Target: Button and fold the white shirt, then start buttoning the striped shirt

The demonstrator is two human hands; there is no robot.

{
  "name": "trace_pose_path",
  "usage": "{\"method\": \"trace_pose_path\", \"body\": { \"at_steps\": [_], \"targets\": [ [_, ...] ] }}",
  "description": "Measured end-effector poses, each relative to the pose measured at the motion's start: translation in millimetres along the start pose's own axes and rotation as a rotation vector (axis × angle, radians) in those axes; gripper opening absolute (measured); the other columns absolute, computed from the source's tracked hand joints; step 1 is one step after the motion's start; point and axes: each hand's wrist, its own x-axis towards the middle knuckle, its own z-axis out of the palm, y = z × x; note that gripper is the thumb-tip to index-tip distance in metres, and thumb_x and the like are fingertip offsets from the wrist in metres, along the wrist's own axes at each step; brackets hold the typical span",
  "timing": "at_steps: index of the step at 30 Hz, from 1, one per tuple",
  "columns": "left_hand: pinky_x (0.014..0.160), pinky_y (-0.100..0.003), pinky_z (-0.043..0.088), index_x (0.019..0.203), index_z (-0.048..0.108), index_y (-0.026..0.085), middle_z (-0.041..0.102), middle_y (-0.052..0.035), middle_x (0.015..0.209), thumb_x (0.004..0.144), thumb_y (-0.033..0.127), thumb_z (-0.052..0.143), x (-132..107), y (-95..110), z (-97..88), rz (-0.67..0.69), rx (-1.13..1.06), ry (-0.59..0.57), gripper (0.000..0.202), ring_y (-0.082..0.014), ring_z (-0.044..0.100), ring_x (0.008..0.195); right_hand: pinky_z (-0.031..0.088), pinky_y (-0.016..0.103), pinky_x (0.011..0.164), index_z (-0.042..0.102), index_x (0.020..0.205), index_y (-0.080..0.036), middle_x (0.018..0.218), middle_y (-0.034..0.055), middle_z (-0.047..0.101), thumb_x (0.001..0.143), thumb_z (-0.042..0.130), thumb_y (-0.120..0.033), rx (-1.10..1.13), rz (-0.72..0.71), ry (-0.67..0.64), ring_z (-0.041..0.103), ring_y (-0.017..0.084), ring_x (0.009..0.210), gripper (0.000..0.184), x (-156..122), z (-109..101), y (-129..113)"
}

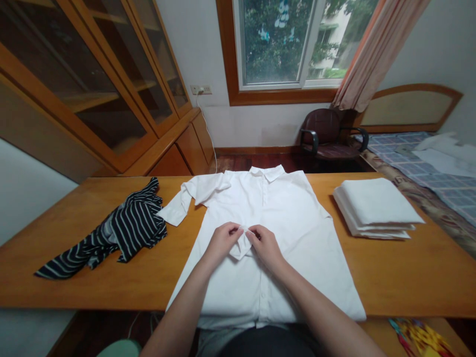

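Note:
A white button-up shirt point(293, 213) lies spread over the wooden table, its collar at the far edge and its hem hanging toward me. One sleeve stretches out, bent, to the left. Near the shirt's middle, my left hand point(223, 241) and my right hand point(266, 244) meet, each pinching the same small piece of white cloth. This piece looks like the end of the other sleeve; a pointed fold of it droops between the hands. Fingertips partly hide the pinched edge.
On the wooden table point(420, 282), a crumpled black-and-white striped garment point(130, 225) lies left and a stack of folded white cloth point(377, 203) right. Beyond stand a glass-door cabinet point(148, 94), an office chair point(323, 131) and a bed point(435, 168). Colourful cloth point(424, 337) shows lower right.

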Motion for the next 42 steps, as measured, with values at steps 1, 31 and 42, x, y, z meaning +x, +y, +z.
{"method": "trace_pose_path", "body": {
  "at_steps": [1, 31, 42],
  "targets": [
    [0.073, -0.029, 0.047, 0.085, 0.073, 0.017, 0.072, -0.006, 0.085, 0.082, 0.033, 0.058, 0, 0, -0.3, 0.017, 0.019, -0.004, 0.022, -0.0203, 0.064, 0.079, 0.045, 0.029, 0.073, 0.069, 0.091, -0.02, 0.085, 0.0035, 0.07, 0.09, 0.056, -0.034, -0.004, 0.001, 0.0, 0.061, 0.018, 0.077, 0.019, 0, 0, 0],
    [0.081, -0.029, 0.049, 0.087, 0.075, 0.019, 0.071, -0.0068, 0.093, 0.087, 0.04, 0.054, -2, 2, -4.0, 0.038, -0.044, -0.032, 0.029, -0.0215, 0.065, 0.09, 0.044, 0.027, 0.069, 0.067, 0.084, -0.02, 0.079, 0.0023, 0.067, 0.089, 0.056, -0.034, -0.003, -0.001, -0.014, 0.058, 0.017, 0.071, 0.019, -1, 2, -5],
    [0.084, -0.031, 0.052, 0.09, 0.076, 0.02, 0.073, -0.0072, 0.096, 0.082, 0.036, 0.064, -1, -7, -1.3, 0.039, -0.05, -0.025, 0.021, -0.0229, 0.067, 0.094, 0.049, 0.029, 0.072, 0.057, 0.112, -0.022, 0.087, 0.0016, 0.069, 0.087, 0.059, -0.034, 0.147, 0.056, 0.034, 0.063, 0.017, 0.075, 0.028, -3, 3, -1]
  ]
}}
